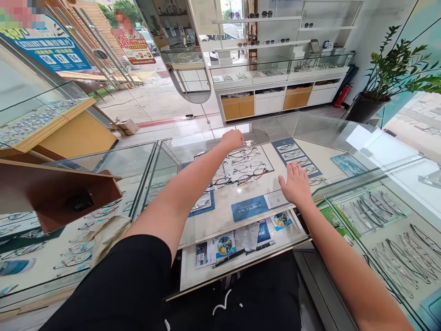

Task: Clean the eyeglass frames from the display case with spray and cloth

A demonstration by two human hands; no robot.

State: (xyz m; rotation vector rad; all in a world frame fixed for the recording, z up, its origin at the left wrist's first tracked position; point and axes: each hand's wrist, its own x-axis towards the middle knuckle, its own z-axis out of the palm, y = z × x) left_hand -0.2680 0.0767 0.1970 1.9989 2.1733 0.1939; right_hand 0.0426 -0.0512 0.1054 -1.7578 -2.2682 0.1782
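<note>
The glasses (253,176) lay in rows on a pale board beneath the glass top of the counter (303,130), more pairs on a dark blue card (282,154) to their right. My left hand (233,139) was stretched out over their far side, fingers curled in; I couldn't tell whether it had hold of anything or touched the glass. My right hand (296,185) was palm down near the blue card, fingers extended and slightly spread, gripping nothing. Nearer me was a blue leaflet (250,208), and below it an open drawer (188,278) with printed papers (225,245) and a pen (228,259). More eyeglass frames (406,253) filled the case on my right. Across the room stood an oval mirror (193,82), shelves (285,19) of sunglasses (267,14), a red fire extinguisher (342,95) and a leafy potted plant (368,108).
</note>
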